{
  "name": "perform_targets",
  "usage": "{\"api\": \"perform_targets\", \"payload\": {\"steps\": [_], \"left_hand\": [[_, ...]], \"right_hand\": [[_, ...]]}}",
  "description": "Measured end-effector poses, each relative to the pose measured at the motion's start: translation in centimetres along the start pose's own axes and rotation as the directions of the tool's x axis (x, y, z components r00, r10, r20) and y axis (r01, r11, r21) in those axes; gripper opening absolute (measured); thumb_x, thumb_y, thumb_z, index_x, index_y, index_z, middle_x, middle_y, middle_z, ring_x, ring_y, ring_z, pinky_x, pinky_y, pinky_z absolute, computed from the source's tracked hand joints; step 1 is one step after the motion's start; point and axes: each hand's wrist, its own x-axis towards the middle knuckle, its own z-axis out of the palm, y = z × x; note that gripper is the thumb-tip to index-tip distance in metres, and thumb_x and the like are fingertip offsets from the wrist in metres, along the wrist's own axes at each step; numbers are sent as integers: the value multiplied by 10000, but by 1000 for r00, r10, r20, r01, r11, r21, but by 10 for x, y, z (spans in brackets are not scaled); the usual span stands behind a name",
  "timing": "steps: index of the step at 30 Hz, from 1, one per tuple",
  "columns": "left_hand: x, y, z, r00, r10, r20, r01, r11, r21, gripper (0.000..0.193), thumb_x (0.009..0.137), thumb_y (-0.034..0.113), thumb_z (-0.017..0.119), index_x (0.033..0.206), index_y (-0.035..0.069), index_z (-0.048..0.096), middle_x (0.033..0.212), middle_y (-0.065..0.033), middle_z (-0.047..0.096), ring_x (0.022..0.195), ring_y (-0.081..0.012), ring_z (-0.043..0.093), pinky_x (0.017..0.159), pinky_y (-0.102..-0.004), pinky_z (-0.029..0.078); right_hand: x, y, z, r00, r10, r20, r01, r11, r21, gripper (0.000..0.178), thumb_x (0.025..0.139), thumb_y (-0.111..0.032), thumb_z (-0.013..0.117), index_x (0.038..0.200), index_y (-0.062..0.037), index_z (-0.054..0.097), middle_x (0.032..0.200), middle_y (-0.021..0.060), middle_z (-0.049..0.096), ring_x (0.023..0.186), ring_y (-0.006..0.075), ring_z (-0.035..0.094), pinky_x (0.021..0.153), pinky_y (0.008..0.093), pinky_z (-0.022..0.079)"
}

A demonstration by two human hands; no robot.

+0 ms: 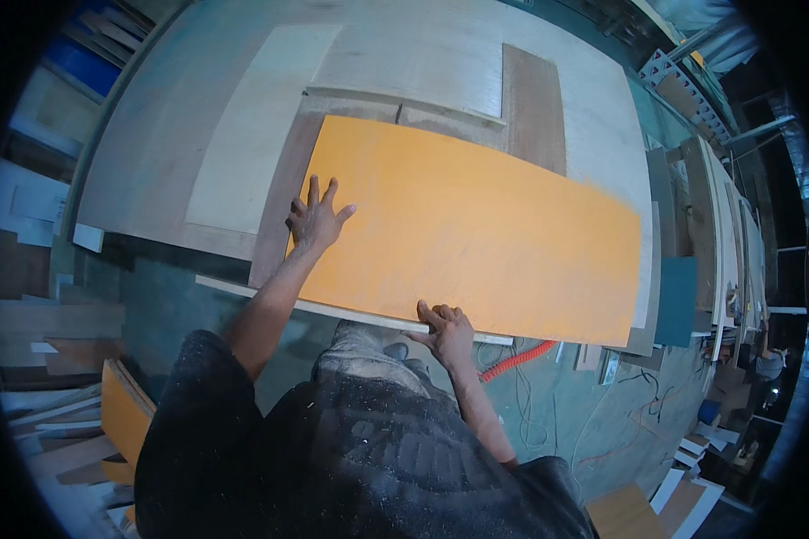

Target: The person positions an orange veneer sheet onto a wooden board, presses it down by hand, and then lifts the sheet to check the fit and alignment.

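A large orange-yellow panel (485, 234), dusty on its surface, lies at a slant across the near part of the worktable. My left hand (316, 220) rests on its left end, the fingers spread out and the palm down. At the panel's near edge, my right hand (447, 334) is closed over the rim with its fingers bent; part of the grip is hidden below the edge. Under that edge shows a long pale strip (368, 315), reaching past the panel on the left. A brown wooden board (283, 193) sticks out beneath the panel's left side.
The broad worktable (153, 171) carries a pale board (261, 121) and a brown board (532, 103) beyond the panel. A coiled red hose (517, 359) hangs by the near edge. Boards (719, 234) stand stacked at right; offcuts (67, 422) pile up at lower left.
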Motion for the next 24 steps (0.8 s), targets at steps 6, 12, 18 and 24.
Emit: {"api": "perform_targets", "payload": {"steps": [6, 12, 18, 24], "left_hand": [[-26, -3, -1, 999, -16, 36, 19, 998, -64, 829, 972, 636, 575, 1655, 309, 236, 1746, -93, 68, 1489, -552, 233, 1111, -724, 339], [-29, -8, 7, 1000, -4, 28, 7, 993, -116, 859, 955, 633, 607, 1656, 310, 231, 1749, -86, 62, 1507, -539, 215, 1142, -729, 295], [-63, -48, 21, 989, -46, -141, 21, 984, -174, 889, 908, 595, 694, 1615, 197, 334, 1660, -190, 303, 1453, -477, 374, 1133, -655, 354], [-156, -114, 49, 957, -142, -251, 109, 984, -138, 583, 900, 490, 734, 1193, -10, 676, 1140, -219, 681, 1111, -409, 650, 983, -536, 473]], "right_hand": [[-25, -4, 9, 1000, -7, -24, 8, 1000, 17, 684, 711, -588, 833, 1281, -223, 733, 967, -4, 693, 839, 228, 632, 769, 382, 535], [-33, -9, 8, 999, 23, -22, -23, 1000, 7, 645, 721, -601, 833, 1229, -212, 753, 959, 11, 689, 882, 232, 645, 757, 387, 535], [-54, 18, -12, 882, 214, -421, -173, 976, 134, 378, 792, -386, 874, 1018, -108, 752, 969, 75, 666, 968, 284, 637, 881, 458, 475], [-107, 146, -9, 253, 914, 317, -441, -183, 878, 592, 981, -489, 670, 1257, 30, 599, 1315, 173, 631, 1227, 341, 596, 1001, 470, 488]]}}
